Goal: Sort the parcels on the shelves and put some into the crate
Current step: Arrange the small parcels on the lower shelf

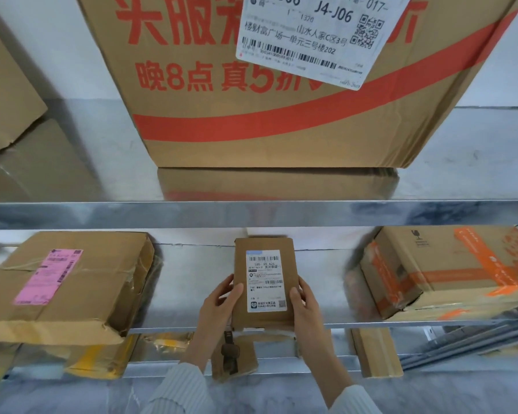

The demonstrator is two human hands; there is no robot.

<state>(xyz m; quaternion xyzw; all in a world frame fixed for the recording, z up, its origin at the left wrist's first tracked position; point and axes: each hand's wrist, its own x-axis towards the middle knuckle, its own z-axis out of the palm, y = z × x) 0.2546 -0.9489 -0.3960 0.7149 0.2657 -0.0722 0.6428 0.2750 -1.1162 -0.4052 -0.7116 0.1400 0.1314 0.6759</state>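
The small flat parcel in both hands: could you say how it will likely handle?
Probably stiff: the small flat parcel shows straight cardboard edges. Likely light: the left hand and right hand hold it by its sides.

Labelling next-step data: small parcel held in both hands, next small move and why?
Probably draw the small parcel toward the body, away from the shelf: the left hand and right hand grip its sides, and it looks lifted clear of the surface.

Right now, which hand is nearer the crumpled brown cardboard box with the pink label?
Left. The left hand grips the small brown cardboard parcel on the side facing the pink-labelled box; the right hand grips its opposite edge, farther away.
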